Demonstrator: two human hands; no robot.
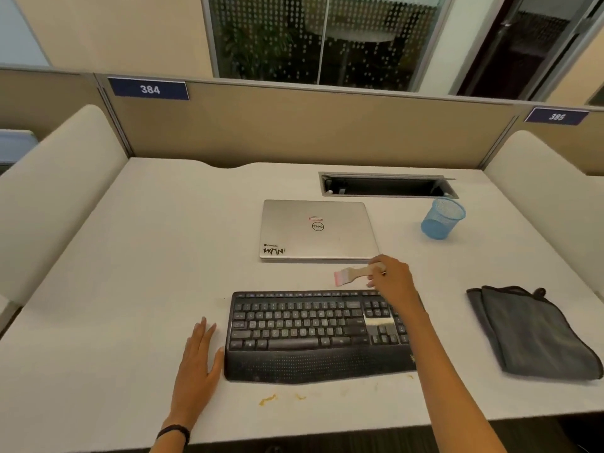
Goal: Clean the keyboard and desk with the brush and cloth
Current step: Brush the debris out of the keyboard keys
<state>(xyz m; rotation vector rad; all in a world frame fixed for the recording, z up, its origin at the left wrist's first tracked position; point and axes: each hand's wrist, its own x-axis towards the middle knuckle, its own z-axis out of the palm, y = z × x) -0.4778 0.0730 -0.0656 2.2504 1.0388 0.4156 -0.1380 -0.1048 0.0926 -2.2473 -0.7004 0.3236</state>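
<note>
A black keyboard (313, 335) lies on the white desk (130, 256), with pale dust on its keys near the number pad. My left hand (199, 358) rests flat on the desk, touching the keyboard's left edge. Beyond the keyboard's far right corner, my right hand (390, 277) grips the wooden handle of a small brush (349, 274). Its pink bristles point left, over the desk between keyboard and laptop. A folded dark grey cloth (532, 331) lies at the right of the desk.
A shut silver laptop (317, 228) sits behind the keyboard. A blue mesh cup (443, 219) stands at the back right, near an open cable slot (385, 186). Yellowish crumbs (269, 398) lie near the front edge. Beige partitions enclose the desk on three sides.
</note>
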